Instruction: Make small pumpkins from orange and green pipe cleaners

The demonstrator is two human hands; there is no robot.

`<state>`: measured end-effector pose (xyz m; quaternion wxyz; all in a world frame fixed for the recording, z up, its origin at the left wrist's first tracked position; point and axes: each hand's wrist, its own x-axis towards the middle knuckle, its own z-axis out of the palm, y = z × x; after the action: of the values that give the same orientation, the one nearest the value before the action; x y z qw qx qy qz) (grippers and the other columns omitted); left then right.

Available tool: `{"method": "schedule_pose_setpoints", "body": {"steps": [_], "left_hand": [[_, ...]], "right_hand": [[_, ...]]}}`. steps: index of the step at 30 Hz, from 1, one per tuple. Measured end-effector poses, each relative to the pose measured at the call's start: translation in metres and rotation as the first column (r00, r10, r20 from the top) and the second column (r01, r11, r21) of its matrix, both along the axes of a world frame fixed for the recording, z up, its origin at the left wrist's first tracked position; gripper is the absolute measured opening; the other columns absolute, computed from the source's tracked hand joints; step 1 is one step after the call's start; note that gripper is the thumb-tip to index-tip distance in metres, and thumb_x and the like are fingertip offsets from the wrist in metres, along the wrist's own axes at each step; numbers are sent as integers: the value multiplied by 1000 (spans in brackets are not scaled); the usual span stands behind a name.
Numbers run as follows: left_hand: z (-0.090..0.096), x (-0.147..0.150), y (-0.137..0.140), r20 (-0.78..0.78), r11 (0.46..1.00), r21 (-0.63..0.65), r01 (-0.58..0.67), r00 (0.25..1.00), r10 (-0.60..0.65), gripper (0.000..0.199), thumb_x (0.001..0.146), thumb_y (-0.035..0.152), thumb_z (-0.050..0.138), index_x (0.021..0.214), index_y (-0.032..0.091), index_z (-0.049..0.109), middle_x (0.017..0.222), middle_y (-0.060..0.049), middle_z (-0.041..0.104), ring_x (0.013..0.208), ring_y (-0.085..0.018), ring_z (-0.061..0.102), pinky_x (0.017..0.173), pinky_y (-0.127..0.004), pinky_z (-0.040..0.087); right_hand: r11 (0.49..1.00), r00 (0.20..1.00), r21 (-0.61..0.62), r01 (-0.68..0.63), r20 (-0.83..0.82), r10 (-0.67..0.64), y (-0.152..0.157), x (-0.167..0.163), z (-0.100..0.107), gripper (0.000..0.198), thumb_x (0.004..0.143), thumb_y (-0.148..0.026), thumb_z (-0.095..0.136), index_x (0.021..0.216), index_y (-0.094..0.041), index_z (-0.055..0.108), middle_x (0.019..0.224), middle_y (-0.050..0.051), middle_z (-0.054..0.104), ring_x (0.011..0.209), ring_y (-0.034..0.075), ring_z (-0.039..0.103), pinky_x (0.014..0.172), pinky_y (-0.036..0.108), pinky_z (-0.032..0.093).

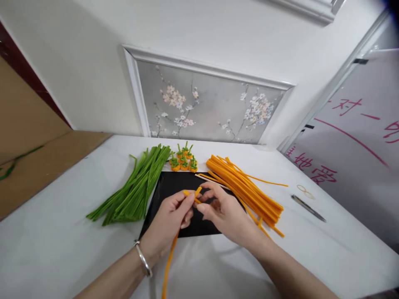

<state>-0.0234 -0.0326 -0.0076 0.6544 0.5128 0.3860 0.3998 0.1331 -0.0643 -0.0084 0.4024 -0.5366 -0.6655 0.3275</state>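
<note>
At mid-frame, we are pinching an orange fuzzy stem (170, 261) in our nearer left hand (175, 211), its length pointing bottom-edge-ward; our right hand (222, 211) is resting half-curled beside its upper end, contact unclear.

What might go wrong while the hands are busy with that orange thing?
The orange strip might slip, because the left hand pinches it between thumb and finger. The orange tail trailing below that hand could catch on something. The right hand is close to the orange bundle, so it might nudge pieces out of place.
</note>
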Motion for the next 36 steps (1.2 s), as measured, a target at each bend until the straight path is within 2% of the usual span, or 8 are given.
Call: {"method": "schedule_pose_setpoints", "body": {"steps": [2, 5, 9, 15, 20, 27, 32, 36], "left_hand": [[-1, 1, -4, -4, 999, 5, 45, 999, -45, 33, 80, 47, 63, 72, 15, 57, 54, 8, 33, 47, -5, 24, 42, -18, 17], [1, 1, -8, -5, 1000, 14, 12, 1000, -12, 31, 83, 46, 61, 76, 16, 59, 52, 9, 29, 45, -5, 19, 41, -18, 16], [3, -2, -10, 34, 999, 2, -41, 999, 41, 25, 82, 42, 63, 79, 17, 60, 64, 5, 46, 46, -5, 26, 40, -18, 18], [0, 0, -11, 100, 999, -7, -37, 994, 37, 16, 84, 32, 61, 86, 17, 62, 75, 1, 53, 59, -8, 42, 52, -18, 35], [-2, 1, -12, 63, 1000, 0, -28, 998, 28, 17, 86, 35, 58, 90, 18, 60, 65, 5, 44, 51, -6, 27, 44, -17, 21], [-7, 4, -12, 74, 997, -7, -82, 994, 82, 22, 83, 39, 63, 93, 19, 61, 57, 8, 39, 47, -5, 24, 42, -17, 19], [-17, 6, -2, 2, 989, 101, -112, 994, 113, 19, 80, 35, 66, 82, 16, 63, 62, 3, 52, 57, -8, 44, 53, -18, 38], [-22, 7, 7, -11, 985, 109, -133, 991, 135, 22, 80, 38, 65, 81, 16, 63, 61, 3, 53, 55, -8, 44, 51, -18, 38]], "right_hand": [[1000, 1000, 21, -1, -5, 1, 0, -7, 2, 40, 87, -31, 57, 125, -25, 48, 92, 0, 64, 60, 10, 58, 56, 21, 46], [988, 992, 123, 91, 75, -101, -3, -12, 0, 33, 90, -29, 51, 122, -23, 52, 78, -1, 63, 61, 12, 55, 57, 21, 43], [963, 976, 178, 203, 43, -213, -6, -8, -10, 26, 94, -31, 42, 114, -23, 57, 63, -4, 55, 52, 11, 49, 51, 21, 39], [954, 972, 201, 223, -123, -202, -3, -9, -16, 18, 93, -30, 45, 90, -19, 60, 72, -1, 58, 59, 11, 51, 57, 21, 42], [953, 971, 224, 203, -169, -167, -4, -14, -15, 14, 90, -28, 52, 84, -18, 60, 68, -2, 57, 55, 9, 45, 51, 20, 37], [970, 950, 149, 193, -276, -146, 3, -18, -17, 15, 87, -29, 55, 79, -17, 59, 70, -2, 58, 58, 9, 46, 53, 20, 37], [979, 913, 56, 196, -374, -161, 12, -22, -28, 17, 86, -33, 55, 78, -18, 56, 64, -4, 53, 54, 9, 43, 51, 20, 36], [983, 913, 34, 178, -377, -152, 25, -23, -35, 17, 83, -34, 56, 76, -18, 55, 63, -4, 53, 53, 9, 44, 50, 20, 37]]}}
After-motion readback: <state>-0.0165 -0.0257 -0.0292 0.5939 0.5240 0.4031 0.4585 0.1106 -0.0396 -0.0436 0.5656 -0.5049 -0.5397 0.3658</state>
